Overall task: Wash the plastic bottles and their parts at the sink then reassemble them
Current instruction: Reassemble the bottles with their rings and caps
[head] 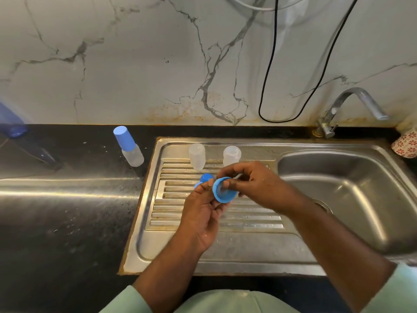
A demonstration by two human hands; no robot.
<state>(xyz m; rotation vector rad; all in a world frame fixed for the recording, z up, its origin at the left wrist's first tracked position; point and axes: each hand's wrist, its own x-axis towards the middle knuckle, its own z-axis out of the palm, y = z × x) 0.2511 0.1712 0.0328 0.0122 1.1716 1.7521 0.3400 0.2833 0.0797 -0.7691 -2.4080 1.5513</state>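
Holding blue cap (222,189) | round, hollow, possibly wet | both hands

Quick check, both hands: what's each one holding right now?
Left hand: grip pinches the blue ring at its rim.
Right hand: grip on the same ring, fingers pressing a clear part into it.

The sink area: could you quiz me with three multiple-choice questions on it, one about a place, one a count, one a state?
1. Where does the capped bottle stand?
A. in the sink basin
B. on the black counter, left of the drainboard
C. in a hand

2. How many uncapped clear bottles stand on the drainboard?
A. one
B. two
C. four

3. What is the tap doing?
A. running hard
B. dripping foam
C. no water shows

Answers: 1 B, it stands on the dark counter. 2 B, a left bottle and a right bottle. 3 C, no stream shows below its spout.
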